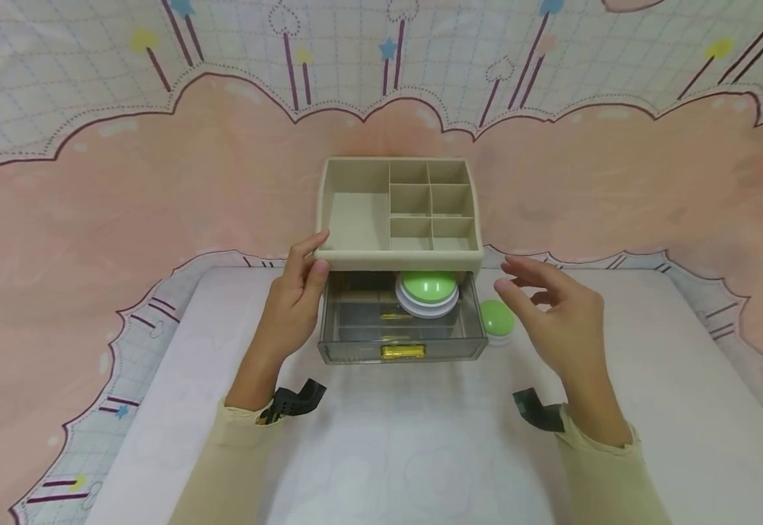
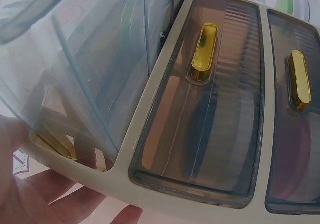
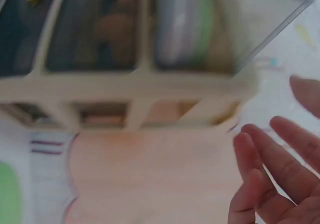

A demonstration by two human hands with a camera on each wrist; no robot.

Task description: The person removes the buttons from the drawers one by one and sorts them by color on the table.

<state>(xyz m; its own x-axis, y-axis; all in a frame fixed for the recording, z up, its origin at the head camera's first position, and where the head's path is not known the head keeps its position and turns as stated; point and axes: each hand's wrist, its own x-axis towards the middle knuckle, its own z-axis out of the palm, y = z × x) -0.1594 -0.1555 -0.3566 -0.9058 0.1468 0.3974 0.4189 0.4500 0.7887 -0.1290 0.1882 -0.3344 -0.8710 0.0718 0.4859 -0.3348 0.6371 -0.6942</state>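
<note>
A beige desk organizer (image 1: 401, 259) stands at the middle of the head view, its top split into several compartments. Its smoky transparent drawer (image 1: 355, 351) with a gold handle is pulled out. Inside, toward the right, lies a round green-domed object with a white base (image 1: 428, 288). My left hand (image 1: 292, 306) grips the organizer's front left corner, thumb in front and fingers along the side. To the right of the organizer hovers my right hand (image 1: 554, 313), fingers loosely bent, touching nothing. A second green-domed object (image 1: 498, 319) sits on the table between the drawer and that hand.
Two lower drawers with gold handles (image 2: 205, 46) are closed in the left wrist view. The white table (image 1: 407, 452) spreads out below the organizer. Behind it hangs a pink-and-white patterned cloth (image 1: 256, 168). Both wrists wear black straps (image 1: 299, 399).
</note>
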